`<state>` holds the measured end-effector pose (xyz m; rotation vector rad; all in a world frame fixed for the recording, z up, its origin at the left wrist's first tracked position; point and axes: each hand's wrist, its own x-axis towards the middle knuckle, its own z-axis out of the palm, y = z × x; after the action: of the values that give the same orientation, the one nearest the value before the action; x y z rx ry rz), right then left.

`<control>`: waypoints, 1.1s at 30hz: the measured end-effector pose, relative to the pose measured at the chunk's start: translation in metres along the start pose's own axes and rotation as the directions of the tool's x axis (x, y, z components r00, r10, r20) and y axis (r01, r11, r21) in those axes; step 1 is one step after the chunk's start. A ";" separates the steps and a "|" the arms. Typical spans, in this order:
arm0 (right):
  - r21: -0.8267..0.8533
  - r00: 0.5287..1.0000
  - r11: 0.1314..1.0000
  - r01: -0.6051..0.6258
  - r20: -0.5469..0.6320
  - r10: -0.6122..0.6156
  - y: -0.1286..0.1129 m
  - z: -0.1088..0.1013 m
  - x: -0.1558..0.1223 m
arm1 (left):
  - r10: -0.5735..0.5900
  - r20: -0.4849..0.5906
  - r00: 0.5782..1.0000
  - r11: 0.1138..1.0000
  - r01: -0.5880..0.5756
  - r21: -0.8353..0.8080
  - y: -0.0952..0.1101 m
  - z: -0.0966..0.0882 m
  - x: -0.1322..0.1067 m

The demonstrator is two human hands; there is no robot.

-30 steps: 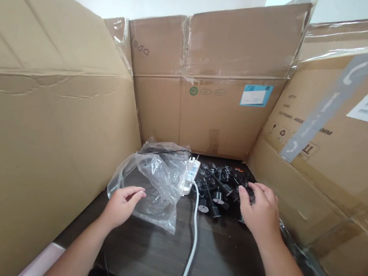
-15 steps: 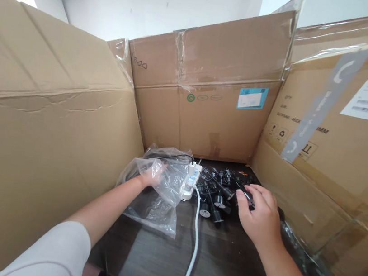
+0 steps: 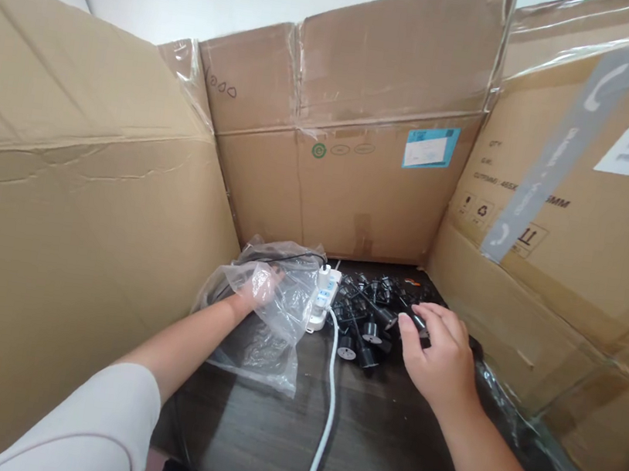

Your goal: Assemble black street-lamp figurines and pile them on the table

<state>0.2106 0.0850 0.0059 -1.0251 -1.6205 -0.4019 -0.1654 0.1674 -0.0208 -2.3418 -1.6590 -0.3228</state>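
Note:
My left hand (image 3: 261, 287) reaches into a clear plastic bag (image 3: 273, 366) on the dark table. Its fingers are blurred behind the film, so what they hold, if anything, is unclear. Over at the right, my right hand (image 3: 441, 355) has its thumb and fingers curved around a black cylindrical part (image 3: 419, 326) at the edge of the pile. That pile of black parts (image 3: 371, 332) has thin stems, and several of them end in round, pale faces. Between the bag and the pile lies a white power strip (image 3: 322, 303) with a white plug in its far end.
A thick white cable (image 3: 324, 424) runs from the strip toward the front edge of the dark table (image 3: 378, 447). Tall cardboard walls stand at the left (image 3: 67, 247), back (image 3: 354, 202) and right (image 3: 591, 305). A thin black cord (image 3: 299, 258) crosses behind the bag.
The view has shifted slightly, so everything sits a little higher and further left. Both hands stay in nearly the same places relative to the bag and the black parts.

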 end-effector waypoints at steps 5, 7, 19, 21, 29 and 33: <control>0.003 1.000 1.000 0.005 0.010 -0.005 -0.002 0.000 0.000 | -0.024 -0.088 0.996 0.978 0.006 -0.207 0.006 -0.015 -0.027; 0.007 1.000 1.000 -0.004 0.016 0.003 -0.002 0.000 0.000 | -0.039 -0.094 0.995 0.964 0.013 -0.266 0.009 -0.021 -0.036; 0.038 0.998 0.999 -0.022 0.053 0.020 -0.007 -0.003 0.000 | -0.063 0.007 0.998 0.894 0.060 -0.444 0.023 -0.070 -0.081; 0.048 0.998 0.999 -0.026 0.053 0.024 -0.009 -0.003 -0.001 | -0.094 -0.024 0.995 0.874 0.071 -0.481 0.028 -0.083 -0.094; 0.133 0.989 0.985 -0.112 0.111 0.097 -0.014 -0.003 -0.004 | -0.356 -0.017 0.934 0.510 0.179 -0.841 0.058 -0.136 -0.141; 0.254 0.970 0.948 -0.193 0.191 0.147 -0.029 -0.006 -0.007 | -0.473 -0.046 0.880 0.045 -0.028 -0.999 0.088 -0.139 -0.145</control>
<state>0.1910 0.0614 0.0085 -1.0004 -1.6674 0.0273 -0.1341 -0.0351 0.0569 -2.2351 -1.7868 -2.6308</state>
